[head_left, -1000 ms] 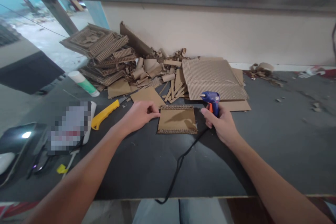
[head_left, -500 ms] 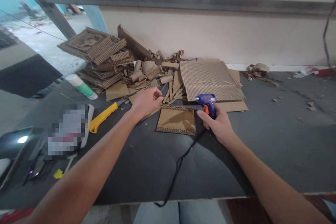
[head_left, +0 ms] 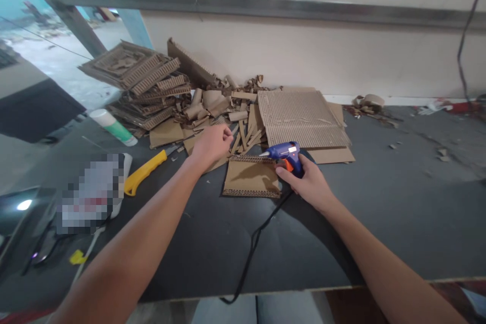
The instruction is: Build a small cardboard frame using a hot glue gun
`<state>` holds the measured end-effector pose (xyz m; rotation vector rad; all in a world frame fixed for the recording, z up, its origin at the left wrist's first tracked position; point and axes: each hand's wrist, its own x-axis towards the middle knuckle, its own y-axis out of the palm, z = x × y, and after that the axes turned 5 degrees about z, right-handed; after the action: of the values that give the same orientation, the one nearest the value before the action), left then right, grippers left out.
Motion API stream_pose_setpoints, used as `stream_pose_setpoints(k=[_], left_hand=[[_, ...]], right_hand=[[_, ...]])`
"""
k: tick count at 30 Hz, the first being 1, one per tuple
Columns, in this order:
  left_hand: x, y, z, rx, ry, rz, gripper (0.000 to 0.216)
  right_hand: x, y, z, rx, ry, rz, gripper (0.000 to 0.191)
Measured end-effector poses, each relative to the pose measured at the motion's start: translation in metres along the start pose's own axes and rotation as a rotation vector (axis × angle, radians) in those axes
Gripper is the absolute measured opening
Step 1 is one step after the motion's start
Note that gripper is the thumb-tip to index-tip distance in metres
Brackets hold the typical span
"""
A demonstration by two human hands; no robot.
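My right hand is wrapped round a blue glue gun with an orange trigger. The gun's nozzle points left, over the far edge of a small cardboard piece lying flat on the table. Corrugated strips run along that piece's near and far edges. My left hand hovers just beyond its far left corner with the fingers curled together; whether a thin strip is pinched in them is hidden. Several loose cardboard strips lie right beside those fingers. A black cord trails from the gun to the table's front edge.
A stack of cardboard frames and curled scraps stand at the back left. Corrugated sheets lie behind the gun. To the left are a yellow-handled cutter, a white-green tube and a blurred-out object.
My right hand has brought the glue gun left and slightly down, so its nozzle is now over the cardboard piece's far edge. My left hand has barely moved.
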<state>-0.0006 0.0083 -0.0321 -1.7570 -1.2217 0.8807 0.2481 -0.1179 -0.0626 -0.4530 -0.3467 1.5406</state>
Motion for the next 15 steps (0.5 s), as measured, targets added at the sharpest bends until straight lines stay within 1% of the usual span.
stream_pose_setpoints(k=[3, 7, 10, 13, 15], left_hand=[[0.002, 0.0, 0.001, 0.06, -0.022, -0.069, 0.022], [0.007, 0.004, -0.003, 0.106, -0.027, -0.091, 0.018], [0.007, 0.004, -0.006, 0.109, -0.051, -0.092, 0.024], [0.002, -0.004, -0.004, 0.089, -0.063, -0.089, 0.027], [-0.004, -0.013, 0.001, 0.054, -0.035, -0.068, 0.028]], right_hand=[[0.0, 0.0, 0.001, -0.025, 0.01, -0.005, 0.04], [0.0, 0.001, 0.001, -0.055, 0.013, -0.012, 0.04], [-0.001, 0.0, 0.002, -0.048, 0.012, -0.006, 0.041], [-0.001, 0.0, 0.003, -0.044, 0.02, -0.008, 0.04], [-0.001, -0.001, 0.005, -0.064, 0.018, -0.006, 0.04]])
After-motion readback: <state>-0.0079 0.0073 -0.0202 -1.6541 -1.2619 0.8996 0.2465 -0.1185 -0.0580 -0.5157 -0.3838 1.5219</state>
